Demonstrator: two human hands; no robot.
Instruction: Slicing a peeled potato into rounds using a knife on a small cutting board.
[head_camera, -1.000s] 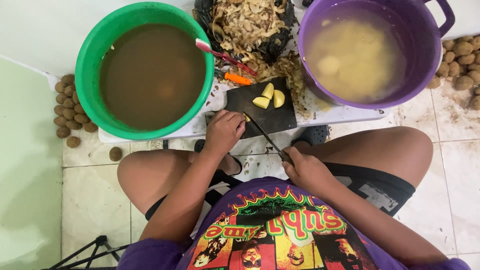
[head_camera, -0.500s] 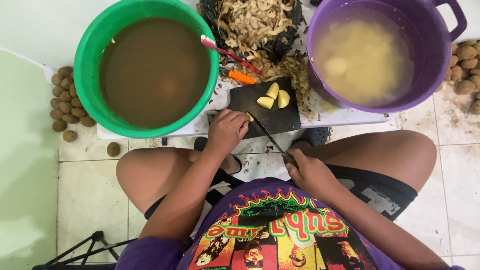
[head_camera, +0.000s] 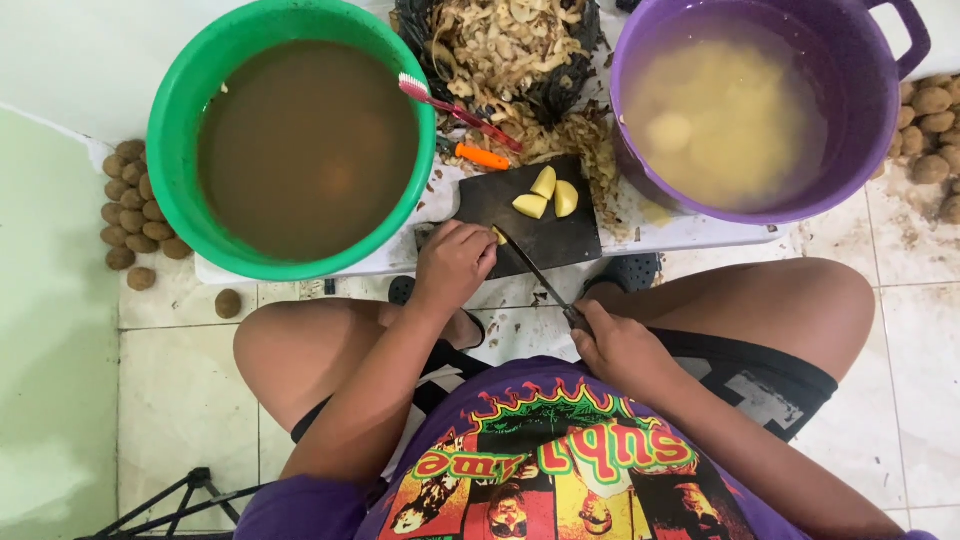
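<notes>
Potato piece: a small yellow potato piece (head_camera: 498, 236) lies at the near left corner of the black cutting board (head_camera: 560, 235), mostly covered by the fingertips, only its right edge showing.
Left hand: the left hand (head_camera: 452, 262) rests knuckles-up on the board's near edge, fingers curled down and pressed onto the piece, forearm running back over the left thigh.
Right hand: the right hand (head_camera: 618, 345) is closed in a fist round the handle of the knife (head_camera: 535, 272), held low above the lap, wrist bent inward.
Knife: the dark blade slants up and left, its tip touching the piece just beside the left fingertips.
Cut pieces: three peeled potato wedges (head_camera: 545, 193) sit together at the board's far side, well apart from the hands.
Surroundings: a green basin (head_camera: 168, 190) of brown water stands left, a purple bucket (head_camera: 860, 120) of cloudy water right, and a heap of peelings (head_camera: 510, 45) lies between them.
</notes>
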